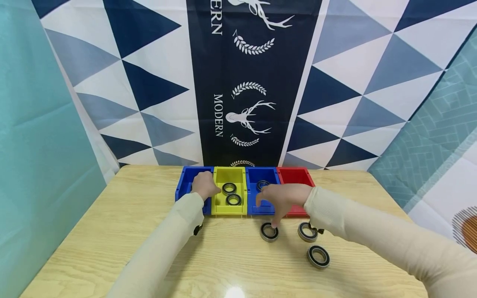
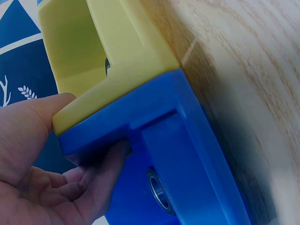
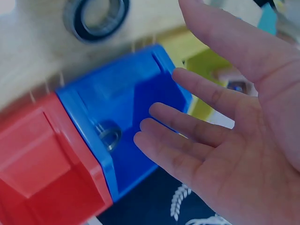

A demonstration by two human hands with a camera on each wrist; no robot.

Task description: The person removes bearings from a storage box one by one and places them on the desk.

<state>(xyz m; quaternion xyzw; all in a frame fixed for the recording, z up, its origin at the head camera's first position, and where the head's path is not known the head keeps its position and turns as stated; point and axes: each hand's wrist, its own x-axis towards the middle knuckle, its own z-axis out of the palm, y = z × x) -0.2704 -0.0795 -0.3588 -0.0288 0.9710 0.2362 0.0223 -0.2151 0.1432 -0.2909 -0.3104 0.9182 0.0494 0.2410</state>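
My left hand point(image 1: 204, 185) grips the adjoining walls of the left blue bin point(image 2: 187, 145) and the yellow bin point(image 1: 229, 210). In the left wrist view its thumb is on the yellow side, its fingers inside the blue bin, where a bearing point(image 2: 151, 178) lies. Two bearings, an upper one point(image 1: 223, 189) and a lower one point(image 1: 227, 200), rest in the yellow bin. My right hand point(image 1: 285, 198), fingers spread and holding nothing, is over the front of the right blue bin point(image 3: 112, 79), which contains one bearing point(image 1: 258, 186). Its thumb overlaps a bearing point(image 1: 262, 234) on the table in the head view.
A red bin point(image 1: 296, 176) closes the row on the right. Two more bearings, one nearer the bins point(image 1: 300, 232) and one nearer me point(image 1: 310, 258), lie on the wooden table point(image 1: 123, 215) by my right forearm. A patterned cloth point(image 1: 257, 149) hangs behind the bins.
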